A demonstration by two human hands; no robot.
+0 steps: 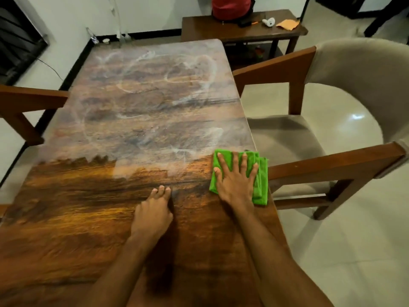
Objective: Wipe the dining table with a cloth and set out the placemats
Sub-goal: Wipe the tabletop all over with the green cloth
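A folded green cloth [261, 173] lies at the right edge of the wooden dining table [88, 207]. My right hand [235, 180] presses flat on the cloth with its fingers spread. My left hand [153, 210] rests on the bare tabletop to the left of it, fingers close together and touching the wood, holding nothing. The far half of the tabletop carries whitish smeared streaks [155, 96], while the near half looks dark and glossy. No placemats are in view.
A beige upholstered chair [345, 85] with wooden arms stands close against the table's right side. Another wooden chair arm [28, 100] sits at the left. Behind the table, a small side table [241, 32] holds a red bag, an orange cloth and small items.
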